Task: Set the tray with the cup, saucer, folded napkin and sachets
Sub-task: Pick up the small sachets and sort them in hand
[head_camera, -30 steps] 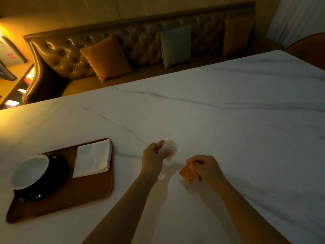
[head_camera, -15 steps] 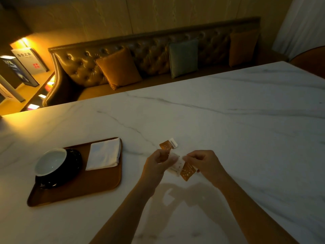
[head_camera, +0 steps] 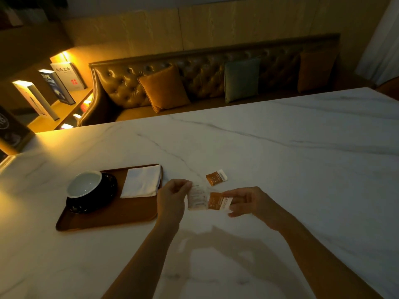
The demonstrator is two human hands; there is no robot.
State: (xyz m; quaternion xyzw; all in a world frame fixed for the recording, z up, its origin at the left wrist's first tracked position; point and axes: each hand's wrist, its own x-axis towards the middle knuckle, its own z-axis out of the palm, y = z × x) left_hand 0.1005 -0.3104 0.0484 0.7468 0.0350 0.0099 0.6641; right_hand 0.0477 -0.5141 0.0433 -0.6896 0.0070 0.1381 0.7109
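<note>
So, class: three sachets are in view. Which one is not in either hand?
The orange sachet lying on the marble table, beyond the hands. The white sachet is pinched by the left hand; the other orange sachet by the right hand.

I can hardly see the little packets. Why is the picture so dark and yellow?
Head view: the only strong light glows yellow by the books at far left, so the table stays dim; the hands throw soft shadows toward the camera; the wide lens bends the table's edge.
</note>
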